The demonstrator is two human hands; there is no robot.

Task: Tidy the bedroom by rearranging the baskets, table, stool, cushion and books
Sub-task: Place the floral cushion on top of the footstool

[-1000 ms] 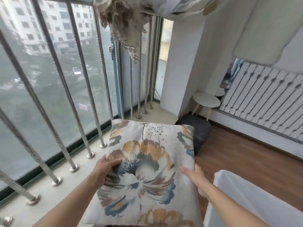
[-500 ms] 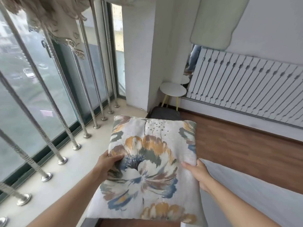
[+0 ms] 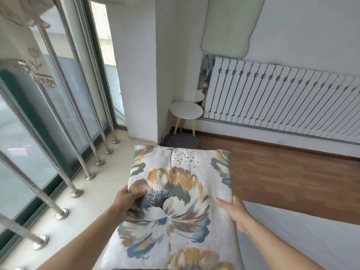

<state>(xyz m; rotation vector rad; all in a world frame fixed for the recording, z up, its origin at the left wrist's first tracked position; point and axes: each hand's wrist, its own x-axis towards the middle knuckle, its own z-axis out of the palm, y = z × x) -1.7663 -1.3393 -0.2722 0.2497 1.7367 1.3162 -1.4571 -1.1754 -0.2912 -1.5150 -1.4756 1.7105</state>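
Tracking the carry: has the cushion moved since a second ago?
Yes: the cushion swung right, away from the railing, and now lines up below the dark grey pouf.

Bedroom corner by the window, in soft daylight.
We note a tall window on the left behind slanted metal bars footed on a pale sill; a white pillar; a white slatted radiator along the far wall; reddish wood floor below; a curtain at top left.
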